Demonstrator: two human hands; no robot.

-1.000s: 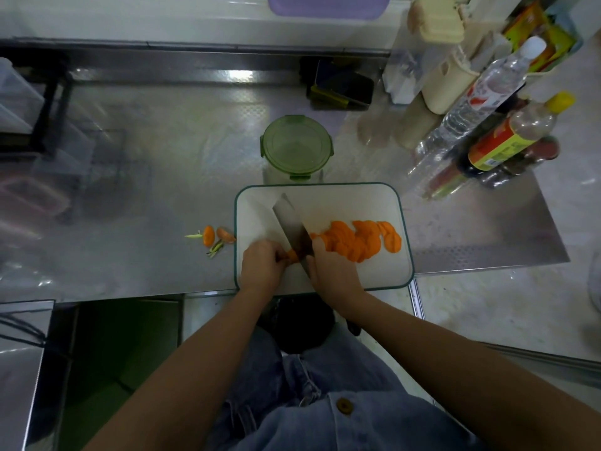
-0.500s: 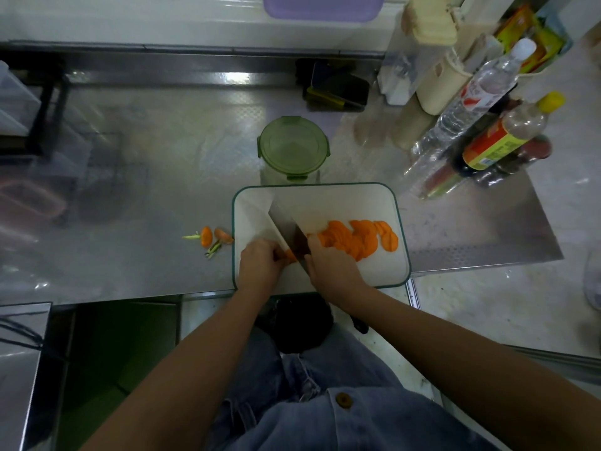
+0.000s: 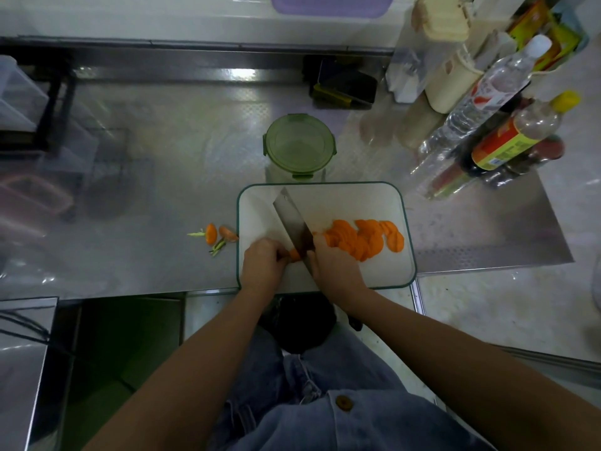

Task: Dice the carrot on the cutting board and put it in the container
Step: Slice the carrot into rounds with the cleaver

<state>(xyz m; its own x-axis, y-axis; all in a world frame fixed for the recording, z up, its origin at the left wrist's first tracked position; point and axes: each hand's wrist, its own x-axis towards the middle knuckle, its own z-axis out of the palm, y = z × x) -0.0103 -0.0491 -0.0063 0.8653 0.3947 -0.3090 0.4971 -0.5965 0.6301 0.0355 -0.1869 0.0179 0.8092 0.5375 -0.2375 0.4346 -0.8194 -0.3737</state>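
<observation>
A white cutting board (image 3: pixel 344 200) with a green rim lies at the counter's front edge. Orange carrot slices (image 3: pixel 364 239) are fanned out on its right half. My left hand (image 3: pixel 263 263) grips the short carrot stub (image 3: pixel 294 254) near the board's left front. My right hand (image 3: pixel 335 266) holds a cleaver (image 3: pixel 291 219) by its hidden handle, the blade angled to the far left and set against the stub. A round container (image 3: pixel 299 146) with a green lid stands just behind the board.
Carrot ends and green stem scraps (image 3: pixel 216 237) lie on the steel counter left of the board. Several bottles (image 3: pixel 500 125) and cream tubs (image 3: pixel 445 76) crowd the back right. A dark box (image 3: pixel 341 83) sits behind the container.
The hands, cleaver and stub stay in almost the same place; the blade keeps slicing at the stub. The slice pile looks unchanged.
</observation>
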